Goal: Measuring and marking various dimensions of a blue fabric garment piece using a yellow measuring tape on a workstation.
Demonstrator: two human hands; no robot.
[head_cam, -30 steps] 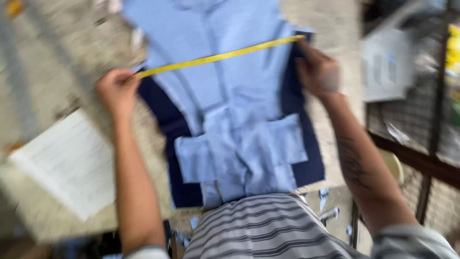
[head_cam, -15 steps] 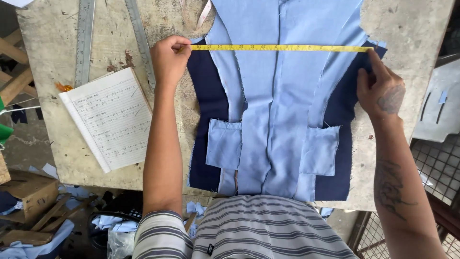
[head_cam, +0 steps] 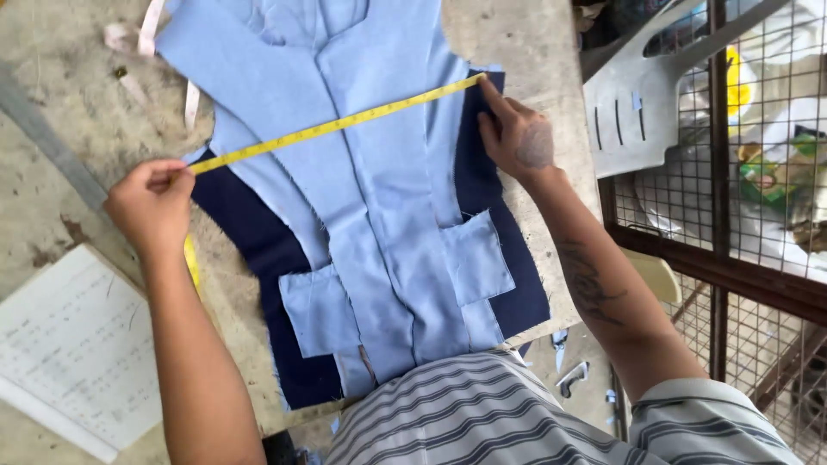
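Observation:
A light blue garment piece (head_cam: 370, 189) with two patch pockets lies flat on a dark navy cloth (head_cam: 258, 250) on the worktable (head_cam: 60, 155). A yellow measuring tape (head_cam: 336, 127) is stretched taut across the garment, slanting up to the right. My left hand (head_cam: 151, 202) pinches the tape's left end at the cloth's left edge. My right hand (head_cam: 515, 133) presses the tape's right end onto the navy cloth with its fingertips.
An open notebook (head_cam: 73, 353) with handwriting lies at the table's front left. A metal ruler (head_cam: 47, 142) lies along the left. A white tape strip (head_cam: 151, 26) curls at the top left. A grey plastic chair (head_cam: 642, 95) and wire mesh (head_cam: 758, 172) stand to the right.
The view has shifted and tilted, so the tape now slants instead of lying level. Both hands still hold the tape's ends across the garment, slightly lower on the cloth.

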